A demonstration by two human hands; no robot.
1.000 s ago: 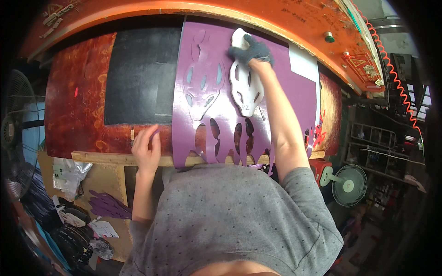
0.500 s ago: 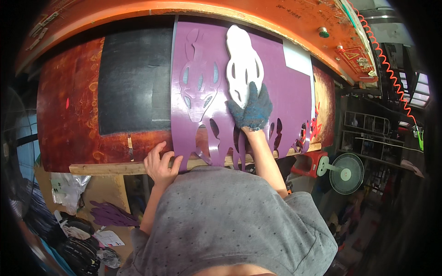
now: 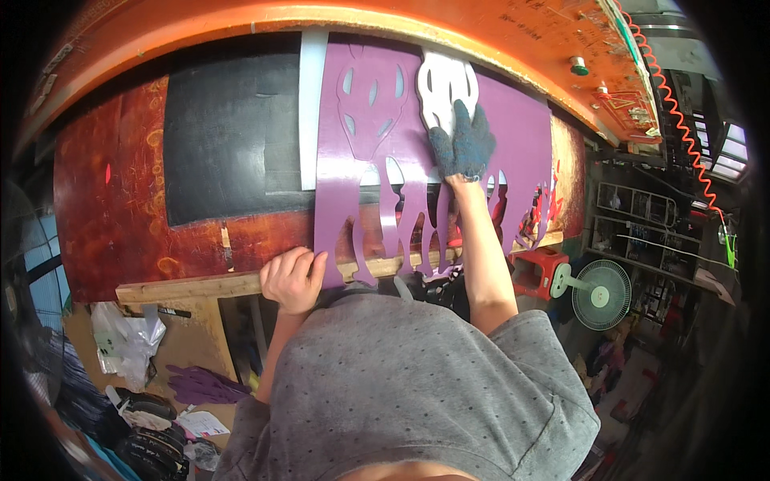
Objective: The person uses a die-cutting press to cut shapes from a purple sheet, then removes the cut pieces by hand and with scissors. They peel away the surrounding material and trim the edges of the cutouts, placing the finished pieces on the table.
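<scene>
A purple sheet (image 3: 521, 120) with cut openings and ragged strips at its near edge lies across the table. My bare left hand (image 3: 293, 279) is at the table's front edge, fingers curled and closed on the sheet's near left corner. On the sheet rests a white cutting die (image 3: 449, 84) with long slots; its far end runs under the orange beam. My right hand (image 3: 465, 148), in a dark blue glove, grips the die's near end, thumb at the left side and fingers over the top and right. Left of the die, a similar slotted outline shows in the sheet.
An orange machine beam (image 3: 481, 36) spans the table's far side. A black mat (image 3: 224, 128) and pale board (image 3: 311, 120) lie to the left. Red shreds (image 3: 539, 210), a red stool (image 3: 536, 271) and fan (image 3: 601, 295) are at right; purple scraps (image 3: 204, 385) lie lower left.
The purple sheet and the die have slid away from me and slightly right, with my right hand. More of the pale board shows at left. My left fingers have curled in at the sheet's corner.
</scene>
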